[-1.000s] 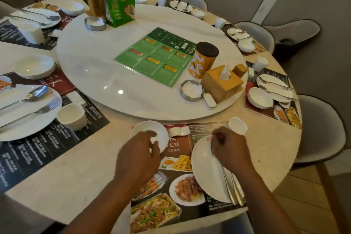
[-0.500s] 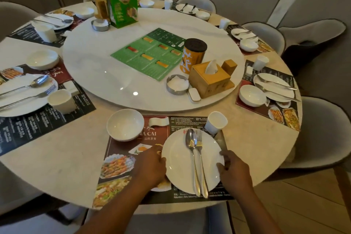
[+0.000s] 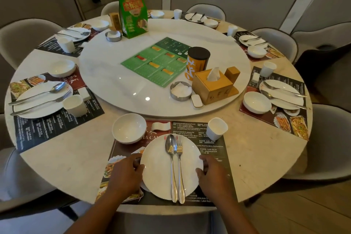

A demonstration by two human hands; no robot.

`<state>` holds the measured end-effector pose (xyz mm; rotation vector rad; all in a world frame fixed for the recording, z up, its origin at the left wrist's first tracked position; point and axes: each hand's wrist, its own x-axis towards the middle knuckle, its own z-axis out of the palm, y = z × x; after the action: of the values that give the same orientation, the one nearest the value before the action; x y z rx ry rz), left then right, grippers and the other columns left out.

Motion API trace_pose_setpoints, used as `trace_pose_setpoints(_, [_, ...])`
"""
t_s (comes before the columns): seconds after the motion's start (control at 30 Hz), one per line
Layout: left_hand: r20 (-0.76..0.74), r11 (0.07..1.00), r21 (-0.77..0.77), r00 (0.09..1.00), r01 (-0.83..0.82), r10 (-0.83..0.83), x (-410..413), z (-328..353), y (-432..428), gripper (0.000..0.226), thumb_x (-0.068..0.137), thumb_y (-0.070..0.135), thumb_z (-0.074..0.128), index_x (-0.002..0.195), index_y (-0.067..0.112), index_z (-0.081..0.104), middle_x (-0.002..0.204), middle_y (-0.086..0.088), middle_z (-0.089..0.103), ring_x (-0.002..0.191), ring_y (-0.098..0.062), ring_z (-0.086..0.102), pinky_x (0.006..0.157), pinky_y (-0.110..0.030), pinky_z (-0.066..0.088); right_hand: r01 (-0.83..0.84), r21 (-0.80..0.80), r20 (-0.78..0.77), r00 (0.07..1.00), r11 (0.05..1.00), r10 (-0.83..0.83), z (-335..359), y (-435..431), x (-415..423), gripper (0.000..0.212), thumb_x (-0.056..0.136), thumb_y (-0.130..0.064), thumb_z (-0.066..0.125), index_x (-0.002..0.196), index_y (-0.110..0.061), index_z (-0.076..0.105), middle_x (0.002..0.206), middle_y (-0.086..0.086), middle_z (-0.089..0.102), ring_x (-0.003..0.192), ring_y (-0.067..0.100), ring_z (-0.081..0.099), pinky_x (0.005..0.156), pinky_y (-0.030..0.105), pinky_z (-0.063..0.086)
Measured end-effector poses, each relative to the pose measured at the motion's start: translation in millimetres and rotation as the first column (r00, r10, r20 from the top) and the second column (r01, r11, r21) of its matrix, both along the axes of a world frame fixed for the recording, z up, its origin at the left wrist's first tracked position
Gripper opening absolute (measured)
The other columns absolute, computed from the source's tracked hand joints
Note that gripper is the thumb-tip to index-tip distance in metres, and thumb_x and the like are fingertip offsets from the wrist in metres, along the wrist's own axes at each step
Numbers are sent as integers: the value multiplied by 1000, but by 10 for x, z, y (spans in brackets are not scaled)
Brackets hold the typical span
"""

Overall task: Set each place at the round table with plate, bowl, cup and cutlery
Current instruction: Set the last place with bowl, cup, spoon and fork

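A white plate (image 3: pixel 157 175) lies on the dark placemat (image 3: pixel 214 150) at the near edge of the round table (image 3: pixel 72 156). A spoon (image 3: pixel 171 165) and a fork (image 3: pixel 180 169) rest side by side on it, handles toward me. My left hand (image 3: pixel 126 173) grips the plate's left rim. My right hand (image 3: pixel 212 172) grips its right rim. A white bowl (image 3: pixel 129 128) stands up-left of the plate, a white cup (image 3: pixel 216 128) up-right, and a small white rest (image 3: pixel 161 125) lies between them.
A white turntable (image 3: pixel 106 80) fills the table's middle, carrying a green menu (image 3: pixel 157 62), green bag (image 3: pixel 133 11), orange can (image 3: pixel 196 62), wooden tissue box (image 3: pixel 213 85) and metal dish (image 3: pixel 180 91). Other laid places ring the table. Grey chairs (image 3: pixel 332 138) surround it.
My left hand left the bowl and my right hand left the cutlery; both came to the plate's rims. The plate now lies centred on the mat. The view has pulled back.
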<state>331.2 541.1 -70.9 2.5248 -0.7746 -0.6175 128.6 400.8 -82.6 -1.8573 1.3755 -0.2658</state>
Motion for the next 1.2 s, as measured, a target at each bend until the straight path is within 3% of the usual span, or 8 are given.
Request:
trace_pose_setpoints(0.2, [14,995,-92,999,-32,34,20,-12,61,27,89,25,68,115,18,67,100,-4,73,86,-17,66,82,-34,54,-10,-88,-62,998,996,4,-26,48,56,39,92,-21,68,129,-26,55,129,-2,56,113,16,57,89,27,51])
trace_pose_setpoints(0.33, [98,978,-210,995,17,4,-106,98,40,32,90,29,66,121,24,62,108,4,68,99,-15,65,89,-32,51,-33,-260,-53,998,965,20,21,120,155,30,91,-24,68,120,-26,61,119,-4,55,107,15,58,81,24,49])
trace_pose_setpoints(0.47, [79,972,-145,981,185,-176,-316,122,-230,37,91,40,60,127,33,57,99,10,73,94,-6,65,86,-26,51,-117,-199,-24,993,973,115,57,227,339,27,91,-25,67,117,-28,63,96,-8,65,87,10,63,79,35,56])
trace_pose_setpoints(0.57, [15,979,-113,986,167,-166,-408,35,-396,39,88,47,59,125,35,58,94,9,75,90,-8,67,82,-30,56,-148,-197,-44,989,969,142,24,290,435,27,90,-24,67,117,-28,66,96,-6,69,84,12,66,77,35,56])
trace_pose_setpoints(0.73, [-8,982,-128,990,140,-142,-438,-35,-508,41,84,44,66,123,32,63,100,7,75,91,-8,68,76,-22,48,-143,-189,-60,989,971,134,-20,328,475,21,91,-22,66,111,-27,68,100,-4,68,86,13,64,76,33,55])
trace_pose_setpoints(0.93, [7,982,-91,986,166,-166,-372,-40,-502,40,81,38,67,120,32,64,96,6,75,89,-8,68,81,-27,54,-139,-171,-83,988,975,126,-20,323,489,20,88,-19,65,108,-22,71,92,-4,71,84,16,67,78,36,55])
trace_pose_setpoints(1.07, [43,983,-65,984,173,-171,-282,-68,-411,41,82,42,65,123,37,61,97,8,74,86,-7,67,77,-25,53,-185,-213,-141,977,960,157,-3,324,467,22,92,-22,62,113,-22,69,99,-3,72,91,17,66,81,32,53])
trace_pose_setpoints(1.2, [52,979,-55,979,198,-195,-221,-82,-331,38,84,44,63,122,38,60,96,8,74,87,-9,67,81,-29,56,-365,-287,-314,909,886,273,62,330,446,30,95,-31,53,124,-26,61,115,-3,66,105,18,61,86,32,51])
